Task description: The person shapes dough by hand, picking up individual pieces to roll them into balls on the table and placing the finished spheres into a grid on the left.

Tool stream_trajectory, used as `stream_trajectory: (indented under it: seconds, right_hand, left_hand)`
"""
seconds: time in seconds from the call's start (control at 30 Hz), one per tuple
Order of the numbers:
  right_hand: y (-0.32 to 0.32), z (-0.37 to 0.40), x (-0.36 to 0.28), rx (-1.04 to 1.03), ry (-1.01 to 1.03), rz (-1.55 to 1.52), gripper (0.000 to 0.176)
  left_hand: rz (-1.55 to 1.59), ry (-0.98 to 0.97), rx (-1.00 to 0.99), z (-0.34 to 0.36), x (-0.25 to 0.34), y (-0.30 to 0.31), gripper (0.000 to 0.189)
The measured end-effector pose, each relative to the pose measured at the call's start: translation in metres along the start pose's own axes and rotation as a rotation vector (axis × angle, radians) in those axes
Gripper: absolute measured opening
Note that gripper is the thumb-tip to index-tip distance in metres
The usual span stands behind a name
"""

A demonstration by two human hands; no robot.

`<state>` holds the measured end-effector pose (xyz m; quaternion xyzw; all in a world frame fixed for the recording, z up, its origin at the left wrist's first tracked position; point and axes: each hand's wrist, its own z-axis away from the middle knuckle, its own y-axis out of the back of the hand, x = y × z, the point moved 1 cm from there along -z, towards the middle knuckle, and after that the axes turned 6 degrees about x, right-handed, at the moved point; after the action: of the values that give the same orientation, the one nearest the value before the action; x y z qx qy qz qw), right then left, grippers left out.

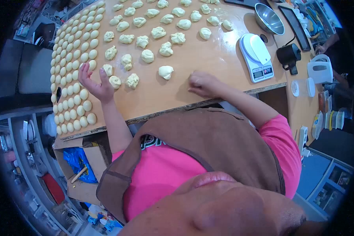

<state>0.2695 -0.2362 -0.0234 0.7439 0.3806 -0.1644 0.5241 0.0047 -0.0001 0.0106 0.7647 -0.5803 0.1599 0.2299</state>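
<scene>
My left hand (pixel 96 84) is raised over the left side of the wooden table (pixel 208 55), palm turned up and fingers apart, with nothing in it. Smooth round dough balls (pixel 83 94) stand in rows beside and beyond it. Close to its thumb lies a rough dough piece (pixel 107 70). My right hand (pixel 204 83) rests on the table near its front edge, fingers curled under; whatever they may cover is hidden. Left of that hand sits a single dough lump (pixel 166 72). Several more uneven dough lumps (pixel 147 56) are spread across the middle of the table.
A white digital scale (pixel 256 57) stands right of my right hand. Behind it are a steel bowl (pixel 269 19) and a dark tray (pixel 295 27). A black mug (pixel 288 57) and a white jug (pixel 319 70) stand farther right, where another person's arm (pixel 329 42) shows.
</scene>
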Motion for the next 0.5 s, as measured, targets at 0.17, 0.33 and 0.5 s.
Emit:
stream_trajectory:
  seconds: [0.17,0.33,0.5]
  right_hand:
    - [0.002,-0.037,0.006,0.021,-0.140,0.108,0.023]
    - [0.004,-0.002,-0.010,-0.067,-0.029,-0.005,0.022]
    - [0.006,-0.031,0.006,0.084,-0.132,0.078,0.023]
  left_hand:
    - [-0.004,-0.040,-0.030,0.002,0.006,-0.004,0.043]
    - [0.006,0.003,0.008,0.002,-0.002,-0.001,0.044]
    - [-0.013,-0.013,-0.045,0.003,0.005,-0.004,0.045]
